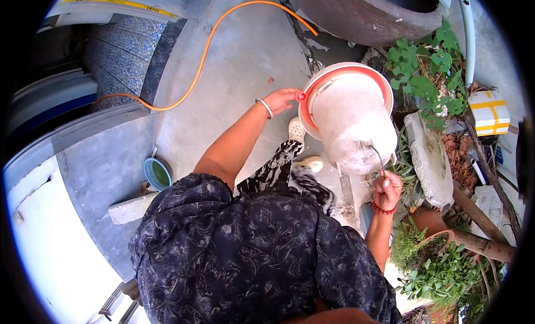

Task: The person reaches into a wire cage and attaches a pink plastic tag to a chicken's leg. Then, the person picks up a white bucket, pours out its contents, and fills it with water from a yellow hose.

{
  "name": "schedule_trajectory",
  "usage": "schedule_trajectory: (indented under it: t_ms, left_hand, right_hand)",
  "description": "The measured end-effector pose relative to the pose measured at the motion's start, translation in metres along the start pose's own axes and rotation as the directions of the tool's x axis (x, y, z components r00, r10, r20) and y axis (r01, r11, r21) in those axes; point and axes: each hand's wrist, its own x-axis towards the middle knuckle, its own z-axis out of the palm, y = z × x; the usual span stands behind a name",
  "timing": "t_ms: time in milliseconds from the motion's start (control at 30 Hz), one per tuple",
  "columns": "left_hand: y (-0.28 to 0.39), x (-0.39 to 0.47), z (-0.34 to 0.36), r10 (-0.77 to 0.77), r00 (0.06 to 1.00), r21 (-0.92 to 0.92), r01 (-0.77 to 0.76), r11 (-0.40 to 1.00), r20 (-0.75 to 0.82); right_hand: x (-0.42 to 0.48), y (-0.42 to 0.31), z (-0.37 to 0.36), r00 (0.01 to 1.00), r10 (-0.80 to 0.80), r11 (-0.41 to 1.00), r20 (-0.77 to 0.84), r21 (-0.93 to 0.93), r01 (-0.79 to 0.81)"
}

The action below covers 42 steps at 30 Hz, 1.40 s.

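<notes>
A white plastic bucket [351, 119], scuffed and stained, stands tilted before me. Around its far end runs a wide round rim [389, 83], white outside with a red band inside. My left hand [281, 101], a pale bangle at its wrist, has its fingers on a small round red plastic piece [300, 96] at the rim's left side. Whether that piece is joined to the rim I cannot tell. My right hand [387, 189], with a red bead bracelet, grips a thin dark rod or wire [378, 156] whose other end meets the bucket's stained near end.
An orange hose [204, 52] curves over the concrete floor [246, 48]. A large brown vat [376, 18] stands at the far right. Leafy plants [434, 69], a stone slab [430, 156], a taped foam box [488, 112] and wooden poles [480, 215] line the right. A blue basin [158, 173] stands left.
</notes>
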Motion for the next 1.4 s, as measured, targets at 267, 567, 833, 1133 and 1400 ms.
schedule_trajectory:
  t_ms: [267,567,833,1133,1400]
  left_hand:
    - [0.004,-0.038,-0.009,0.14,0.986,0.031,-0.144,0.989,0.094]
    - [0.011,-0.052,-0.02,0.194,0.977,-0.15,-0.179,0.972,0.091]
    - [0.031,-0.002,-0.123,0.406,0.893,0.204,-0.368,0.907,-0.194]
    - [0.038,0.02,-0.198,0.69,0.713,0.93,-0.326,0.167,0.126]
    - [-0.089,0.12,-0.309,0.525,0.85,0.609,-0.395,0.688,-0.041]
  right_hand:
    - [-0.01,0.028,0.003,0.974,-0.144,0.989,-0.177,0.01,0.148]
    - [0.01,0.115,0.04,0.828,-0.085,0.987,-0.554,-0.16,-0.006]
    - [0.098,0.275,0.047,0.784,-0.243,0.795,-0.572,-0.58,-0.177]
    - [0.222,0.388,0.181,0.807,0.501,0.736,-0.313,0.644,-0.208]
    - [0.305,0.494,0.129,0.673,0.604,0.796,-0.427,0.35,-0.493]
